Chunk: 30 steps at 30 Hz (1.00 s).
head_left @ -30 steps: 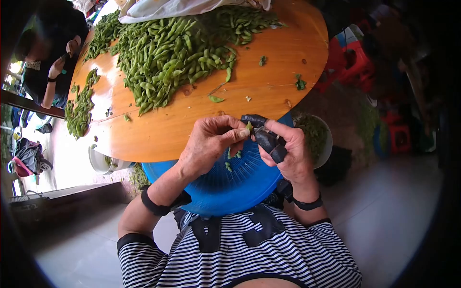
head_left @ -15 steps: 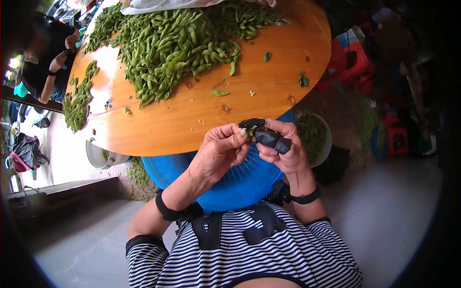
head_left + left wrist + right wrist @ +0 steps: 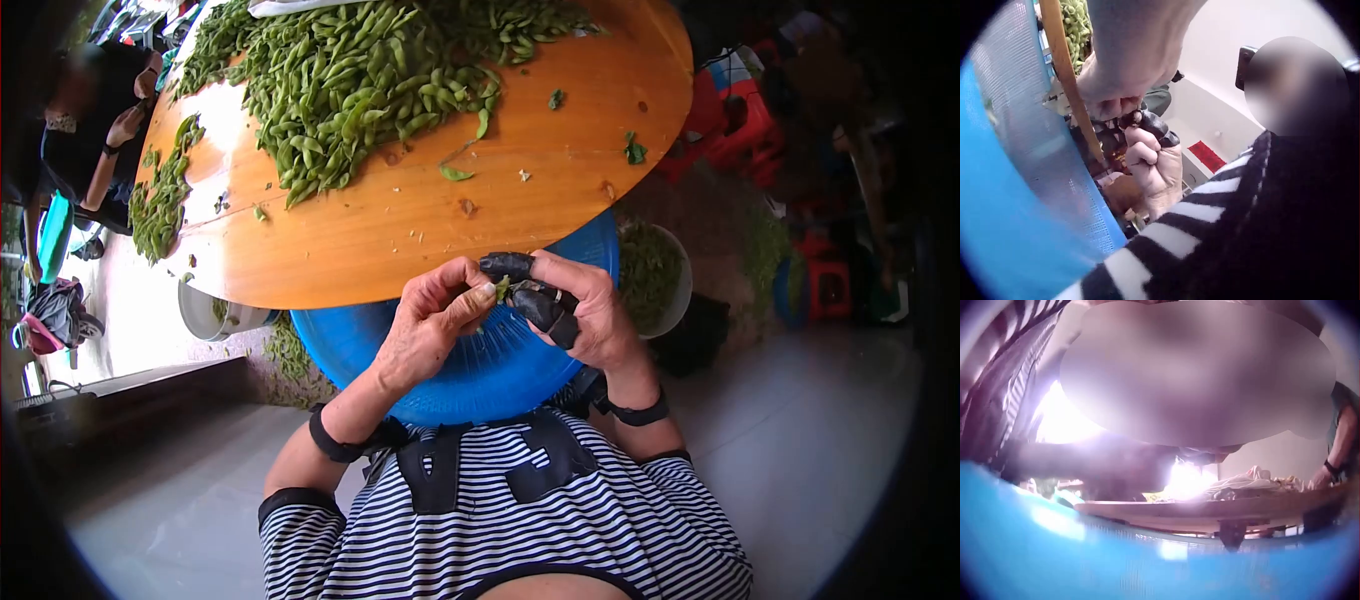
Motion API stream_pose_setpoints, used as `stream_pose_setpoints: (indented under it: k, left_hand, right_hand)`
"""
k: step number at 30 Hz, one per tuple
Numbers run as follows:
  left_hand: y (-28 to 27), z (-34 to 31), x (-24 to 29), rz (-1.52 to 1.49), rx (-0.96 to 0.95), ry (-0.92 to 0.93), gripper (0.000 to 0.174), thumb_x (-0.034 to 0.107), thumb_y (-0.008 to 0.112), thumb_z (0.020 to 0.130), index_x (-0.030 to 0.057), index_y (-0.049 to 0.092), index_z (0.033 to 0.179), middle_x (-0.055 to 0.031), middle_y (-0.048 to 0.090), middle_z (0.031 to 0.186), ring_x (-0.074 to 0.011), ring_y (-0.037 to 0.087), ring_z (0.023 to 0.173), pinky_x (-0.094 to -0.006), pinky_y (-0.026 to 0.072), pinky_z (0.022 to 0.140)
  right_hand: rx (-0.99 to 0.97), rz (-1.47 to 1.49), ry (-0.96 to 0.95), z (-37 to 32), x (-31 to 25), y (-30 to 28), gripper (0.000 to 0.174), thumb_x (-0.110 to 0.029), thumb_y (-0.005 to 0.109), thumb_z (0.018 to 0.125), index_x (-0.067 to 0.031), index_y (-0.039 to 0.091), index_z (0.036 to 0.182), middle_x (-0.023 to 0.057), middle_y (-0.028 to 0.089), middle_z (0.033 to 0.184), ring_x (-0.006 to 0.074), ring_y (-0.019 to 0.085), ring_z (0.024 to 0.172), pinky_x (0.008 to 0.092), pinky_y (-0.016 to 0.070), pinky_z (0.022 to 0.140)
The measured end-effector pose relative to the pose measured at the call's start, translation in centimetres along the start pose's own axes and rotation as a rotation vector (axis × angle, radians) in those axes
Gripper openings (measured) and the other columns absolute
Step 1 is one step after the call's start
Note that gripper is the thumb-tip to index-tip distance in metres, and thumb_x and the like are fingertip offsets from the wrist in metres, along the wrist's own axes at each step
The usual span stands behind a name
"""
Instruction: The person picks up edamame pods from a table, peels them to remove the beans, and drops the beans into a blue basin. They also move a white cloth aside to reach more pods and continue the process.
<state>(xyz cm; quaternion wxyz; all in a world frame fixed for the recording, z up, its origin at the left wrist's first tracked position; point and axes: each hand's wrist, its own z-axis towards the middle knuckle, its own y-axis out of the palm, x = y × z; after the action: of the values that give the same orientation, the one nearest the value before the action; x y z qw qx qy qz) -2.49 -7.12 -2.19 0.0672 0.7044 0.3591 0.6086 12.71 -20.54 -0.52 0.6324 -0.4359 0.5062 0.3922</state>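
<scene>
My left hand (image 3: 425, 325) pinches a small green soybean pod (image 3: 503, 290) between thumb and fingers in the head view. The right hand (image 3: 605, 315) holds the pod's other side, with black covers (image 3: 543, 308) on its thumb and forefinger. Both hands meet over a blue plastic basket (image 3: 470, 385) at the lap, just off the table's near edge. The left wrist view has the right hand (image 3: 1157, 165) with curled fingers close to the left hand (image 3: 1107, 103). Blur and glare hide the hands' work in the right wrist view.
A large heap of green pods (image 3: 340, 105) covers the far part of the orange wooden table (image 3: 560, 195). Pale buckets stand either side, one holding green matter (image 3: 645, 275). Another person (image 3: 100, 150) works at the left. Red stools (image 3: 740, 125) stand at the right.
Both hands have shifted slightly left and stay together at the pod. The table's near edge sits higher in view. Shelled beans seen in the basket a second ago are now mostly hidden behind the hands.
</scene>
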Motion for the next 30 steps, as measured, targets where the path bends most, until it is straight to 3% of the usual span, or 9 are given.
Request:
stream_pose_setpoints:
  k: [3,8,12,15,17,18,21,26,30]
  left_hand:
    - [-0.3,-0.4,-0.2,0.13,0.019,-0.004,0.012,0.014,0.058,0.096,0.0061,0.056,0.087,0.0048,0.047,0.071,-0.0038,0.036,0.059,-0.0197,0.027,0.052]
    - [-0.3,-0.2,-1.0,-0.271,-0.029,-0.138,0.012,0.013,0.059,0.095,0.0061,0.058,0.086,0.0042,0.048,0.07,-0.0042,0.033,0.053,-0.0213,0.0241,0.047]
    - [-0.3,-0.2,-1.4,-0.199,-0.013,-0.106,0.012,0.013,0.059,0.096,0.0062,0.06,0.086,0.0046,0.049,0.07,-0.0035,0.033,0.051,-0.0212,0.0232,0.045]
    - [0.0,-0.5,-0.7,0.12,0.113,-0.097,0.006,0.007,0.062,0.091,0.0037,0.061,0.086,-0.0018,0.056,0.067,-0.0122,0.048,0.053,-0.0252,0.036,0.048]
    - [0.6,-0.7,-0.7,1.029,0.191,0.594,0.009,-0.005,0.062,0.085,-0.0007,0.062,0.093,-0.0096,0.062,0.072,-0.0169,0.06,0.06,-0.0276,0.0464,0.054]
    - [1.4,-0.9,-0.5,1.094,0.234,0.631,0.016,-0.006,0.065,0.079,-0.0004,0.062,0.093,-0.0169,0.063,0.075,-0.0324,0.066,0.069,-0.032,0.0508,0.057]
    - [1.3,-1.1,-0.8,1.062,0.228,0.605,0.014,-0.004,0.065,0.081,-0.0007,0.061,0.094,-0.0155,0.062,0.073,-0.0282,0.064,0.064,-0.0308,0.0491,0.054]
    - [0.6,-1.3,0.3,0.396,0.049,-0.04,0.011,0.01,0.057,0.096,-0.0008,0.061,0.096,-0.0054,0.063,0.073,-0.0089,0.058,0.06,-0.0233,0.0465,0.052]
    - [-0.6,-0.8,0.1,0.279,-0.058,-0.058,0.014,0.012,0.055,0.098,0.0006,0.062,0.093,-0.0034,0.064,0.075,-0.0096,0.061,0.062,-0.022,0.0472,0.051]
  right_hand:
    - [0.058,-0.102,-0.035,0.0,-0.3,1.0,0.03,-0.019,0.065,0.087,0.0032,0.062,0.108,0.0087,0.055,0.08,0.0179,0.056,0.074,0.0278,0.0451,0.069]
    - [0.109,-0.12,-0.051,0.0,-0.5,1.7,0.03,-0.008,0.062,0.088,0.0014,0.062,0.117,0.0073,0.061,0.085,0.0135,0.058,0.078,0.0257,0.0467,0.073]
    - [0.132,0.189,0.194,-0.2,-1.3,1.6,0.032,-0.004,0.061,0.088,0.0011,0.061,0.119,0.0047,0.065,0.094,0.0054,0.055,0.085,0.0218,0.0467,0.076]
    - [0.141,0.181,0.271,-0.2,-1.3,1.5,0.032,-0.003,0.061,0.087,0.0009,0.062,0.119,0.0043,0.065,0.095,0.0039,0.054,0.085,0.0211,0.0468,0.075]
    - [0.147,0.166,0.344,-0.2,-1.2,1.7,0.033,-0.002,0.061,0.086,0.0006,0.062,0.118,0.0045,0.065,0.093,0.0043,0.055,0.083,0.0213,0.0469,0.073]
    - [0.168,0.062,0.274,-0.2,-1.0,1.9,0.034,0.0,0.061,0.084,0.0002,0.063,0.118,0.0046,0.065,0.089,0.0047,0.055,0.08,0.0215,0.0468,0.071]
    - [0.219,-0.085,0.144,-0.2,-0.3,2.5,0.036,0.002,0.061,0.081,-0.0008,0.063,0.117,0.0047,0.063,0.082,0.0056,0.055,0.075,0.0218,0.0463,0.068]
    - [0.199,-0.031,0.16,-0.3,-1.1,2.1,0.037,0.0,0.062,0.08,-0.0005,0.063,0.118,0.0031,0.063,0.08,0.0048,0.054,0.074,0.0214,0.046,0.066]
    - [0.12,0.272,0.228,-0.3,-1.1,1.2,0.037,-0.009,0.066,0.084,0.0013,0.061,0.119,0.0024,0.065,0.087,0.003,0.054,0.077,0.0195,0.0463,0.07]
